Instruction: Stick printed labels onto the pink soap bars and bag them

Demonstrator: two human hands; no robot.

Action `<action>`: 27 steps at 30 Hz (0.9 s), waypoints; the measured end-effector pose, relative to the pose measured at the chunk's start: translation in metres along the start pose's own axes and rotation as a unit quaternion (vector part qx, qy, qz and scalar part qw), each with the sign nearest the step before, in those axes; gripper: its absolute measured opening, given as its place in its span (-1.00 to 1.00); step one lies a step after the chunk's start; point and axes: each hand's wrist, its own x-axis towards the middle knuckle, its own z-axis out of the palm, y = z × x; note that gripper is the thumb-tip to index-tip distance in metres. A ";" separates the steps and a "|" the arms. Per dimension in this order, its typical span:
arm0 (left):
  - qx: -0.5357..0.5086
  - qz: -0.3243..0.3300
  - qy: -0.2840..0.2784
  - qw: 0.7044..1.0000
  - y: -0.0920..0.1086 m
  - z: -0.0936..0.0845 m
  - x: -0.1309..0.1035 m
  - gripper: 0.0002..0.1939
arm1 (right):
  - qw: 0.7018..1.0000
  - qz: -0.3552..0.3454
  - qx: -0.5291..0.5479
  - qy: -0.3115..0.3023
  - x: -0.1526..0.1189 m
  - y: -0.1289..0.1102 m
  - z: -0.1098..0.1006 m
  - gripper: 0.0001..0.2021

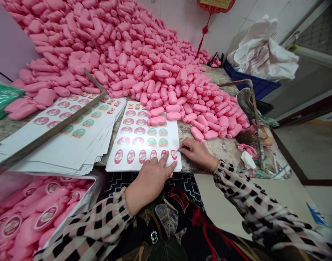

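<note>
A white sheet of stickers (144,134) lies at the table's front edge, with oval pink labels along its bottom row and pink and green ones above. My left hand (151,181) rests on its lower right part, index finger and thumb spread apart. A small bit of pink shows beneath that thumb, too little to name. At the sheet's right edge, my right hand (197,154) is closed, thumb and finger pinching the edge of the oval sticker (174,155) at the row's end. Several small pink plastic bottles (157,120) lie across the sheet's upper right.
A large heap of pink bottles (122,54) covers the table's back. Left lies a stack of sticker sheets (59,145) under a metal bar (57,128). Labelled bottles fill a lined container (92,185) below. A bent metal frame (254,105) and blue crate (263,88) stand right.
</note>
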 end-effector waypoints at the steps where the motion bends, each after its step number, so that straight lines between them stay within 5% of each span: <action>1: 0.000 0.001 0.000 1.000 0.000 0.000 0.000 -0.50 | 1.000 -0.008 0.009 -0.006 0.001 0.002 -0.001 -0.87; 17: -0.010 -0.010 -0.013 1.000 0.001 0.001 0.000 -0.47 | 0.993 0.094 0.023 0.069 -0.018 -0.017 0.016 -0.77; 27: -0.002 -0.010 -0.012 1.000 0.002 0.002 0.000 -0.44 | 0.993 0.090 -0.026 0.076 -0.023 -0.016 0.012 -0.80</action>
